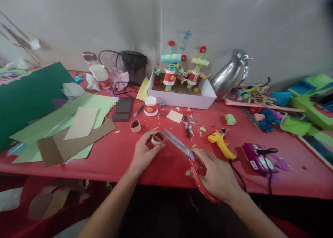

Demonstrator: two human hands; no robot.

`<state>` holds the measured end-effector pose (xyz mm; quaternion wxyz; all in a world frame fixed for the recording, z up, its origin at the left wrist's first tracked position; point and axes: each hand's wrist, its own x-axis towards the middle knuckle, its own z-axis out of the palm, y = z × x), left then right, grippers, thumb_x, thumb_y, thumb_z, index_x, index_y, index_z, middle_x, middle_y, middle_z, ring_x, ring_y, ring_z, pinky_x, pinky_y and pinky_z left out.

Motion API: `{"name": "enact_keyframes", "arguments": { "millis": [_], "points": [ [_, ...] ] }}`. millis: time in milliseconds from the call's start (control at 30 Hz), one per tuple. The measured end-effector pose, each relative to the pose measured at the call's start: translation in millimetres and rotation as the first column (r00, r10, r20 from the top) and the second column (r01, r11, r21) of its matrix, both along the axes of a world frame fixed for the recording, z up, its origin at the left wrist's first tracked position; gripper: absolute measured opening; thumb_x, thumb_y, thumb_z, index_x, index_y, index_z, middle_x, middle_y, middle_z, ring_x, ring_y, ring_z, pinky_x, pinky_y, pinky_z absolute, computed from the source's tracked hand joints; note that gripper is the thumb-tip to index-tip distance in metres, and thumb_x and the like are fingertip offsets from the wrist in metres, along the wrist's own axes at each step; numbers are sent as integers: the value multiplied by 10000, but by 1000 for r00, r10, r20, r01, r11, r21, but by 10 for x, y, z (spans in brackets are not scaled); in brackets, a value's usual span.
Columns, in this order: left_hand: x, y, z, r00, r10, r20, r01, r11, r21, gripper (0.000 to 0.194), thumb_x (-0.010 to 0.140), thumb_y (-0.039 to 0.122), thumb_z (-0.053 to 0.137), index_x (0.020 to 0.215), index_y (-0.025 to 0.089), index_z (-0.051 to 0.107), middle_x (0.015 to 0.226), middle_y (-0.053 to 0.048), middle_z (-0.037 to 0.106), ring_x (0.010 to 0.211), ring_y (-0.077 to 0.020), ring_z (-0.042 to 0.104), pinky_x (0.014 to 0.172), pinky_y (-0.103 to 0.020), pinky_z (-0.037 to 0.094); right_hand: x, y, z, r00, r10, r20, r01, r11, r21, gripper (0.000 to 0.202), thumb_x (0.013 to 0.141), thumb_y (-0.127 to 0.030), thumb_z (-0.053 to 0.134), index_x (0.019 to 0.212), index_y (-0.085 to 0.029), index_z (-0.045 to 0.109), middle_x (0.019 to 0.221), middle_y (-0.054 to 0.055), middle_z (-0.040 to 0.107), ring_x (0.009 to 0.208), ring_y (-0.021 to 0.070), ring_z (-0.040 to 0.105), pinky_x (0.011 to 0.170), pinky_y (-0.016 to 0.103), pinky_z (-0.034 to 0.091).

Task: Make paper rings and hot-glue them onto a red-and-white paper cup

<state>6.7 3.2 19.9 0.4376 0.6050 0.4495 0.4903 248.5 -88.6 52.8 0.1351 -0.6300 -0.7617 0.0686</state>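
Pinching the cardboard ring (156, 142) in the left hand (144, 150), inward of the bench's front edge (156, 179), seemingly to leave its rim exposed, and grasping scissors (191, 159) by their handles in the right hand (218, 175).

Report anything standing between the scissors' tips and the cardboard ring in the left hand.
Nothing visible stands in the way. The scissors, held in the right hand, point their tips close beside the cardboard ring in the left hand; whether they touch is hard to tell.
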Motion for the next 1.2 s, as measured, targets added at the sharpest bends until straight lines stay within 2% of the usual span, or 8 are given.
{"name": "enact_keyframes", "arguments": {
  "millis": [233,567,867,1000,1100,1200],
  "points": [
    [-3,-12,-3,1000,3,0,-3,1000,9,344,741,286,793,1054,197,681,1040,-60,721,973,-212,678,917,-360,536,-92,41,-25,1000,-11,26,10,999,44,421,887,-461,597,1257,-263,562,1155,101,724,964,305,725,644,367,573],
    [-15,-18,-41,999,-18,48,21,998,-60,367,710,290,809,1047,188,704,1021,-69,739,967,-238,696,934,-407,555,-16,46,-77,998,55,-5,-55,997,55,465,883,-478,648,1281,-245,589,1152,94,749,983,291,737,747,373,598],
    [-27,-13,-61,996,-47,73,52,996,-72,382,719,274,814,1078,191,709,1044,-68,743,992,-238,690,968,-420,536,5,18,-90,994,103,-47,-100,993,60,436,915,-388,613,1334,-268,585,989,63,794,889,256,756,750,345,599],
    [-30,-10,-39,997,-74,17,74,997,-28,307,759,259,780,1056,210,718,1038,-55,744,992,-222,685,970,-405,521,37,20,-72,993,104,-51,-102,994,41,433,927,-368,584,1346,-261,582,978,68,797,844,249,760,726,338,602],
    [-31,9,-47,994,-60,-91,60,998,-2,268,780,255,752,1044,221,723,1077,-61,740,1064,-239,670,1027,-436,483,92,34,-111,994,90,-69,-87,995,43,429,931,-341,561,1349,-246,578,992,72,797,861,251,761,730,337,602],
    [-32,35,-83,977,-2,-214,1,1000,-6,530,732,252,783,1246,244,652,1272,-96,673,1236,-279,591,1103,-488,415,163,70,-190,998,0,-56,4,997,71,419,922,-341,565,1322,-219,593,1004,89,793,880,267,760,729,337,595]
  ]
}}
